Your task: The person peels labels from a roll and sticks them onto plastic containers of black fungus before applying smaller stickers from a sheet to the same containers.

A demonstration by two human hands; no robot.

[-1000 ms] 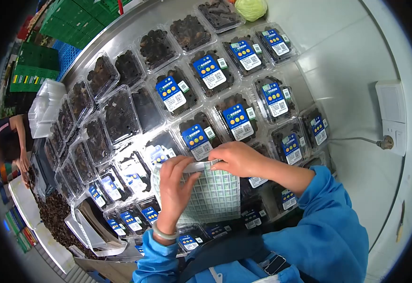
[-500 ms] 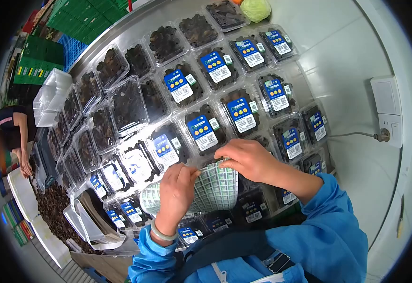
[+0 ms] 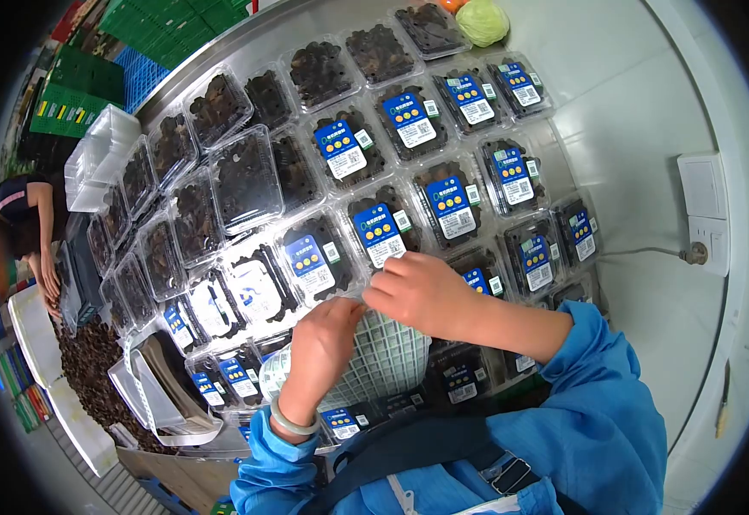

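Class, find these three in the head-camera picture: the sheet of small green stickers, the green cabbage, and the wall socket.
sticker sheet (image 3: 387,356), head view, on the printed grid below the right hand.
cabbage (image 3: 488,21), head view, middle of its leafy top.
wall socket (image 3: 706,233), head view, on its white faceplate.

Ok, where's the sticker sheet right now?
In the head view, the sticker sheet sits low and centre, held between the left hand and right hand, over the labelled clamshell boxes.
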